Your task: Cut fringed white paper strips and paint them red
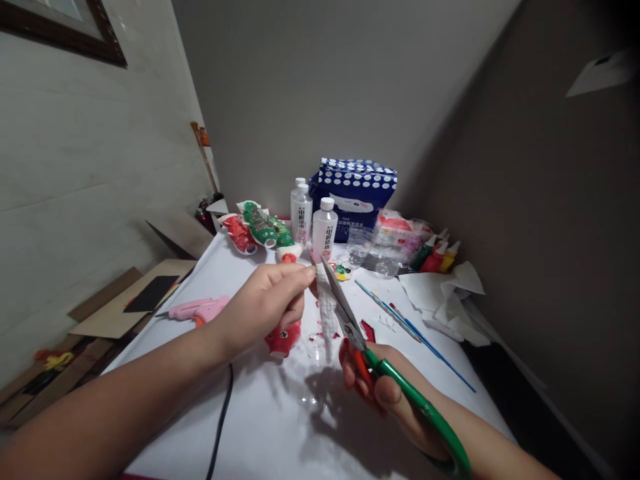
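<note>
- My left hand point(267, 297) pinches a narrow white strip point(327, 310), its surface bumpy.
- My right hand point(406, 363) grips scissors point(357, 335): grey blades, glossy green handle, orange inside.

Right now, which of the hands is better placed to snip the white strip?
The right hand, I'd judge: it holds the scissors, their blades beside the white strip. The left hand has no cutter and seems to be pinching the strip's upper end.
</note>
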`<action>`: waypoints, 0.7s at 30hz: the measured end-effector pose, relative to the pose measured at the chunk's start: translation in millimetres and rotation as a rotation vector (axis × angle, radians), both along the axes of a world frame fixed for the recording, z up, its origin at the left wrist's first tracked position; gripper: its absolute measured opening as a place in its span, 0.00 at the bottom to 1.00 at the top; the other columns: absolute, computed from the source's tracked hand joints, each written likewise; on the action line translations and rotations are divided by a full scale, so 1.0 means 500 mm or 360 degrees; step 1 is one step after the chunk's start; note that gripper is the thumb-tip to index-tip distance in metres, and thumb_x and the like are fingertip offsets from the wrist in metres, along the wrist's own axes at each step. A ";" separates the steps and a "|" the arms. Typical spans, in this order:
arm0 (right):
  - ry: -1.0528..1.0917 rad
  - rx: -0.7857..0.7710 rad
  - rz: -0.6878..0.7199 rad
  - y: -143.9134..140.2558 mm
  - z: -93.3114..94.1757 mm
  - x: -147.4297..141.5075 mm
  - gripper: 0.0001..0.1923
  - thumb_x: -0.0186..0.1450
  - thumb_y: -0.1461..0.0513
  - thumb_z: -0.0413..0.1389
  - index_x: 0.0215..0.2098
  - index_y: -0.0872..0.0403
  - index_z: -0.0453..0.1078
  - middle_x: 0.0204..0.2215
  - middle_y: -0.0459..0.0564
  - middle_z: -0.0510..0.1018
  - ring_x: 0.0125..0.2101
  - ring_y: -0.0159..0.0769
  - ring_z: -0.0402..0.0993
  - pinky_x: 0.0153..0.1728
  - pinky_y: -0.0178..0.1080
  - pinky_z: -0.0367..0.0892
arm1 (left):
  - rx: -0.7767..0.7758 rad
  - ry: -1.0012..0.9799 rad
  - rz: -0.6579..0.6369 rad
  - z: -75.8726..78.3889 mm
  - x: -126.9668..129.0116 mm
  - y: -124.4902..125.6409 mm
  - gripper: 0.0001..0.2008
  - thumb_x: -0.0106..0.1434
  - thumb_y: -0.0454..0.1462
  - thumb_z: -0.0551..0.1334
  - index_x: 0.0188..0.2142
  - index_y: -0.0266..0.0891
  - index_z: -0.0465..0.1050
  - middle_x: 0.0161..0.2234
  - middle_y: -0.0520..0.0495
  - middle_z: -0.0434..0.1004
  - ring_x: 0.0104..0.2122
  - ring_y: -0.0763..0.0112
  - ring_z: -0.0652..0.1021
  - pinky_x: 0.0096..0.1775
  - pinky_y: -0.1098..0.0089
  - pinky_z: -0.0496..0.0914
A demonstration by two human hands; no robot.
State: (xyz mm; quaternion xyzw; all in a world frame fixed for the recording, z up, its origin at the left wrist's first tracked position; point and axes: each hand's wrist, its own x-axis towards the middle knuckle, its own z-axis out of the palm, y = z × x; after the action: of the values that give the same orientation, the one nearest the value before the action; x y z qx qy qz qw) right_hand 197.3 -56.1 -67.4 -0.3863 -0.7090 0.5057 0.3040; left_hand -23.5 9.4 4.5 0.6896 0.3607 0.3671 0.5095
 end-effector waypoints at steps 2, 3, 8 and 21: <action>-0.0035 -0.0006 0.0024 -0.001 0.004 0.000 0.35 0.61 0.32 0.40 0.34 0.53 0.64 0.26 0.47 0.65 0.24 0.34 0.58 0.24 0.37 0.57 | -0.0002 0.0101 0.0040 0.008 -0.003 0.001 0.22 0.68 0.45 0.53 0.18 0.39 0.58 0.11 0.58 0.59 0.14 0.79 0.58 0.22 0.74 0.56; -0.0041 -0.0016 0.0034 -0.001 0.004 -0.001 0.35 0.61 0.32 0.40 0.33 0.53 0.64 0.25 0.47 0.65 0.24 0.34 0.57 0.23 0.37 0.56 | -0.0025 0.0157 0.0054 0.013 -0.004 0.001 0.21 0.67 0.45 0.53 0.19 0.39 0.58 0.11 0.58 0.59 0.14 0.79 0.58 0.21 0.74 0.55; -0.0073 0.0020 -0.0009 0.000 0.002 -0.014 0.37 0.59 0.31 0.38 0.33 0.53 0.64 0.25 0.47 0.65 0.24 0.34 0.56 0.24 0.38 0.56 | 0.0051 0.0365 0.0130 0.029 -0.002 -0.008 0.20 0.64 0.42 0.56 0.18 0.39 0.58 0.11 0.57 0.60 0.13 0.80 0.59 0.19 0.75 0.51; -0.0192 0.0145 0.0255 -0.002 0.036 -0.011 0.45 0.59 0.31 0.27 0.43 0.55 0.65 0.36 0.56 0.72 0.34 0.42 0.66 0.37 0.41 0.66 | 0.0057 0.0153 0.0047 0.020 0.006 -0.030 0.18 0.66 0.41 0.54 0.20 0.41 0.58 0.12 0.56 0.60 0.15 0.76 0.65 0.21 0.73 0.58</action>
State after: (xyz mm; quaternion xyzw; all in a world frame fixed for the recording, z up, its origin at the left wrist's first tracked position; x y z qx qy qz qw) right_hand 191.8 -57.3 -49.4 -0.3439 -0.7768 0.4715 0.2367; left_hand -20.6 -5.7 14.2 0.7101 0.3883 0.3474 0.4735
